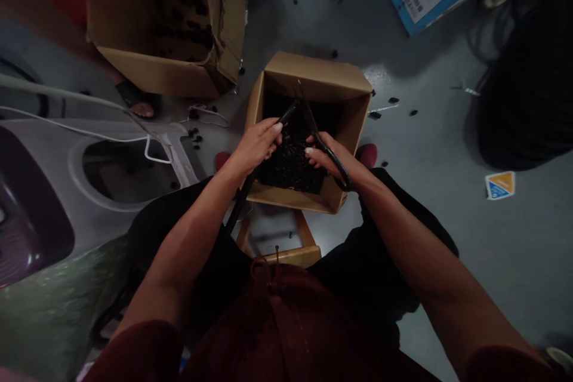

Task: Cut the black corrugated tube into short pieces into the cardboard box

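Observation:
My left hand [256,146] grips a black corrugated tube [286,113], which runs from above the box down past my wrist. My right hand [326,155] holds black-handled scissors [339,170] with their long blades [308,116] pointing up beside the tube. The blades are close to the tube, but I cannot tell whether they touch it. Both hands are over an open cardboard box [317,74]. Short black tube pieces [290,170] fill its lower part, and my hands hide some of them.
A second cardboard box [168,74] holding dark pieces stands ahead on the left. Loose black pieces [375,114] lie on the grey floor [430,149]. A grey plastic tub [120,176] and white cable [67,125] are on the left, a bare foot [141,108] beyond.

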{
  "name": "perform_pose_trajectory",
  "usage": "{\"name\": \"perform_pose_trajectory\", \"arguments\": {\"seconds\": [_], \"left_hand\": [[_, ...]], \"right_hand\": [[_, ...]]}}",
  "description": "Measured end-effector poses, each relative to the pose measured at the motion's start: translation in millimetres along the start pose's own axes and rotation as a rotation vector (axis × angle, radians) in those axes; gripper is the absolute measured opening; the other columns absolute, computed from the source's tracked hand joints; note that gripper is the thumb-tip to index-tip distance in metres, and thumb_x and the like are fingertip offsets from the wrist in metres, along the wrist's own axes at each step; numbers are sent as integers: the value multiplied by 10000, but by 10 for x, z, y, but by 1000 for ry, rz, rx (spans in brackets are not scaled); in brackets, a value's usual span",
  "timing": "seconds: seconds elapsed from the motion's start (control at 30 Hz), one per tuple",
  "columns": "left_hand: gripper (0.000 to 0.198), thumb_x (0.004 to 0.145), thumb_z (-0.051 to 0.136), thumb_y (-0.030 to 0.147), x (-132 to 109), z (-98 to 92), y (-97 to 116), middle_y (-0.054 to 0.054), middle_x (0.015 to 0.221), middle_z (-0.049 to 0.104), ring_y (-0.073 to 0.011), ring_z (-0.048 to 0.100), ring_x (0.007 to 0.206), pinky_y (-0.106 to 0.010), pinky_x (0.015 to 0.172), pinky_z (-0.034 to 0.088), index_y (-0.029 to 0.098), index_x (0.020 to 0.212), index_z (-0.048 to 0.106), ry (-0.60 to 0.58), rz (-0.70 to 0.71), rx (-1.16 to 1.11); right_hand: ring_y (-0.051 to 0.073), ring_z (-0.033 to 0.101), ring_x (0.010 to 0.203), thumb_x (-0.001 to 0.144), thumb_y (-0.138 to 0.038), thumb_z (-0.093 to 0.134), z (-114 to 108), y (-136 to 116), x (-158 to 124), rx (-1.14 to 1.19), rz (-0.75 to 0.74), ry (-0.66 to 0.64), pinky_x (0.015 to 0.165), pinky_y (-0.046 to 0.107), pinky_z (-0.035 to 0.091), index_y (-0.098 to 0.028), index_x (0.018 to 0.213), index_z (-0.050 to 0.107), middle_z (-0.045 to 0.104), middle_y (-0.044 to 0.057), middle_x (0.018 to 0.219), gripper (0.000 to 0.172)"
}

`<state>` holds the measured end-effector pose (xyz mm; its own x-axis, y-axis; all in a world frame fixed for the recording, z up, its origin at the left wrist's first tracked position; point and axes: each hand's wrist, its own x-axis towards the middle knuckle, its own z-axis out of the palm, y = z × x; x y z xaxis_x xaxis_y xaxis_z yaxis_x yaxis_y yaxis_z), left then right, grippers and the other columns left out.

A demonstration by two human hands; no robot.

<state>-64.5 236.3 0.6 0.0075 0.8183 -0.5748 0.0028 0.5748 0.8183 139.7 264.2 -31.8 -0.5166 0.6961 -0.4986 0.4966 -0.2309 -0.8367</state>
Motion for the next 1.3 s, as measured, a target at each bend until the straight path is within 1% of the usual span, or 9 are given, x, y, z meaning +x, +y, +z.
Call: {"name": "perform_pose_trajectory", "arguments": {"seconds": [0.13,0.27,0.37,0.5,0.63,0.73,0.87,1.0,1.3], "left_hand": [[166,914,491,297,-1,-3,9,46,654,492,-7,350,427,-144,385,269,150,858,543,4,3,7],[180,916,489,312,0,-6,21,43,652,499,-9,357,433,-143,384,269,152,850,537,8,9,9],[204,917,485,321,-3,-6,27,40,649,501,-12,361,441,-141,393,277,157,800,516,3,11,39],[243,917,477,305,-14,-2,31,36,633,489,-14,356,436,-150,402,283,158,725,493,-27,37,63],[221,914,478,293,-26,5,37,35,633,493,-16,354,435,-155,397,275,154,746,514,-32,35,68],[190,912,479,303,-27,6,31,29,652,508,-17,362,447,-143,399,275,152,817,545,-38,11,81],[188,913,475,306,-14,1,6,23,663,515,-17,359,452,-137,402,275,151,855,563,-54,10,83],[181,911,477,301,-16,3,0,27,656,503,-18,355,451,-139,399,268,149,880,571,-79,8,71],[193,902,485,257,-46,-10,65,35,612,473,-21,345,433,-170,414,265,147,773,577,-138,-6,132]], "right_hand": [[144,601,687,833,-492,555,-48,-33,-13,-9,16,-25,617,283,508,-194,1101,502,615,30,844,404],[125,592,628,834,-504,549,-95,-64,-23,-14,68,-56,581,273,507,-199,1161,522,634,46,918,448],[131,595,626,830,-520,552,-94,-72,-37,-40,55,-64,588,284,516,-209,1174,539,648,55,958,464],[194,632,773,818,-538,567,-79,-52,-48,-76,-16,-82,692,352,533,-219,1175,560,654,80,1060,479],[247,617,958,815,-574,557,-89,-49,-51,-113,-64,-93,825,406,506,-217,1194,551,634,96,1140,520],[256,599,1003,831,-572,535,-105,-70,-57,-141,-87,-101,878,424,477,-203,1215,529,631,103,1139,532],[252,598,1000,837,-580,518,-115,-82,-57,-148,-78,-119,880,410,473,-174,1228,514,622,113,1132,563],[271,583,1038,827,-575,535,-114,-62,-45,-150,-91,-106,892,430,468,-198,1217,524,626,107,1134,543],[282,601,982,784,-630,550,-65,8,-14,-218,-81,-55,859,430,473,-193,1228,519,634,109,1091,624]]}}
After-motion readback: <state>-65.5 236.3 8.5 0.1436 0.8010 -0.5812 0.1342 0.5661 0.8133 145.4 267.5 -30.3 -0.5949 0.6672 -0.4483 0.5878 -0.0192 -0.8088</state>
